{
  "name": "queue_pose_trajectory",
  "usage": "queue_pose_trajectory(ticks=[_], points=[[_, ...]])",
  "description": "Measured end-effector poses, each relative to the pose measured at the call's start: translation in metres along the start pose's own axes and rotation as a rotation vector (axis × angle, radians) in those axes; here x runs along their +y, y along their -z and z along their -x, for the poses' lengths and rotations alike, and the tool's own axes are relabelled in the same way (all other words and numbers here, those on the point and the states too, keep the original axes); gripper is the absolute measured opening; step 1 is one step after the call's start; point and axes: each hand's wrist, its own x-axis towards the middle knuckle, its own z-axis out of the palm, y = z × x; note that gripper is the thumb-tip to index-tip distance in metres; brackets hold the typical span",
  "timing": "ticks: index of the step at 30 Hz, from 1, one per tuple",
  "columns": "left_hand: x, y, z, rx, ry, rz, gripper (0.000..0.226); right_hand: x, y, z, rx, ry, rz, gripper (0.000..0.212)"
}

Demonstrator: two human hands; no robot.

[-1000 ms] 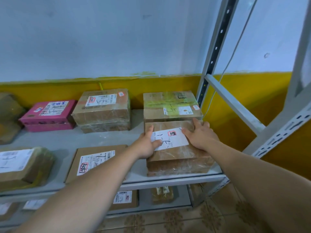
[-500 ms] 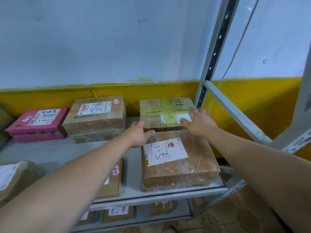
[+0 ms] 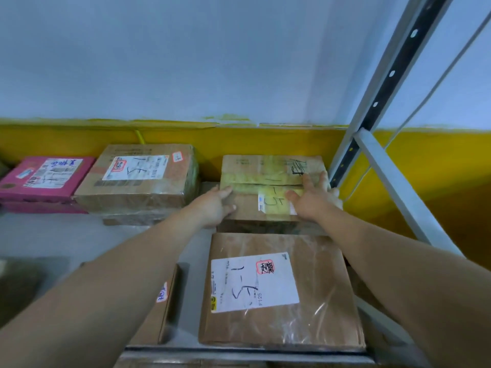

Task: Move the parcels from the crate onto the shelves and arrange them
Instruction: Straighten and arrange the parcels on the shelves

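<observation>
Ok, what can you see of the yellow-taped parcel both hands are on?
The yellow-taped parcel is a brown cardboard box lying flat at the back right of the grey shelf, near the yellow wall band and the metal upright. Yellowish tape crosses its top along the flap seam; a small taped-over label carries handwritten black marks. The left hand touches its left top edge; the right hand lies flat on its top right. Another labelled parcel lies just in front.
</observation>
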Motion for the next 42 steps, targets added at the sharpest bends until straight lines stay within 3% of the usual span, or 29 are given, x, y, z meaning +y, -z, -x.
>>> queue_pose_trajectory(ticks=[7, 11, 16, 23, 32, 42], points=[[0.008, 0.013, 0.010, -0.032, 0.002, -0.097, 0.067, -0.010, 0.017, -0.003, -0.033, 0.006, 0.044, 0.078], [0.009, 0.025, 0.048, 0.028, -0.058, -0.138, 0.069, -0.030, 0.036, 0.013, -0.035, 0.138, 0.167, 0.081], [-0.011, 0.042, 0.117, 0.095, -0.158, -0.234, 0.069, -0.076, 0.043, 0.074, 0.079, 0.350, 0.131, 0.079], [-0.081, 0.041, 0.246, 0.152, -0.223, -0.274, 0.062, -0.138, 0.009, 0.205, 0.105, 0.463, 0.093, 0.076], [-0.202, -0.012, 0.379, -0.031, -0.033, -0.217, 0.062, -0.193, -0.094, 0.348, -0.019, 0.667, 0.165, 0.072], [-0.244, -0.106, 0.422, -0.220, 0.067, -0.154, 0.064, -0.144, -0.188, 0.380, -0.273, 0.652, 0.254, 0.072]])
